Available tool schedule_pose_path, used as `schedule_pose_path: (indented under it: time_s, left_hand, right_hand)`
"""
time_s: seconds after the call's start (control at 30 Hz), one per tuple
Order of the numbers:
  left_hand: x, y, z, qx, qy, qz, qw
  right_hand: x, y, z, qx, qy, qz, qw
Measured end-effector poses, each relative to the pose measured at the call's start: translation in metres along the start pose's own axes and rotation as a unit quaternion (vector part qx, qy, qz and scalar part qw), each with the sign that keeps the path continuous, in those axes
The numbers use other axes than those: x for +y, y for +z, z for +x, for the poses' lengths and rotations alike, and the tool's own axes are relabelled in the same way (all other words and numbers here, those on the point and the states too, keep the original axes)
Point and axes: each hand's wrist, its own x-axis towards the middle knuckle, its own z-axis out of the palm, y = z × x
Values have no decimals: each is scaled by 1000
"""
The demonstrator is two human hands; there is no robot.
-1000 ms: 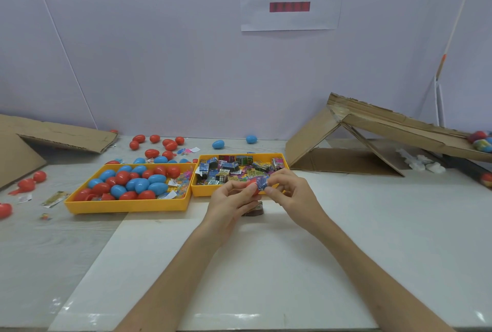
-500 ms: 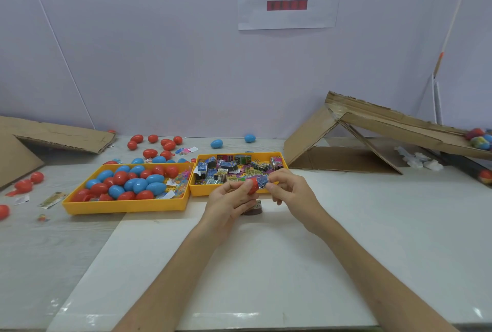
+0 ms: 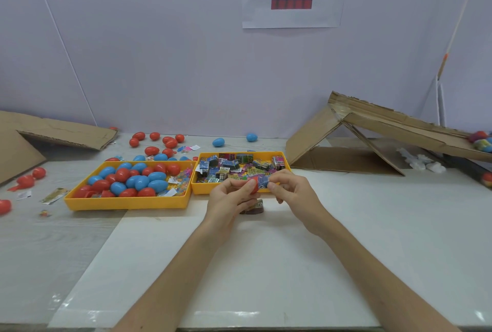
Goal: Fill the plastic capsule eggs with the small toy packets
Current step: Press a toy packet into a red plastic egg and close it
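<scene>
Little has moved in the last second, but the red egg half (image 3: pixel 252 185) shows more plainly now, with the blue packet (image 3: pixel 263 182) pushed against its open end. The left hand (image 3: pixel 227 198) grips the egg half with curled fingers. The right hand (image 3: pixel 294 193) pinches the packet between thumb and fingertips. Both hover just over the near rim of the packet tray (image 3: pixel 202 190). A small dark piece (image 3: pixel 253 207) sits on the table (image 3: pixel 292 265) beneath the hands. The egg tray (image 3: pixel 125 204), touching the packet tray's left side, holds red and blue eggs. Loose eggs (image 3: pixel 151 150) lie behind it, and a cardboard ramp (image 3: pixel 372 129) stands to the right.
</scene>
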Motion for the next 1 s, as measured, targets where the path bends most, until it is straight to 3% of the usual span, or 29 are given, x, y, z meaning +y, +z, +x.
schedule_pose_path:
  time_s: [0.33,1.0]
  left_hand:
    - [-2,-2,1,-10,-2,-11,1000]
    - [-5,-3,4,-21,-16,-20,999]
  right_hand:
    - [0,2,-1,0,8,-36,999]
    - [0,1,-2,72,-37,-28,996]
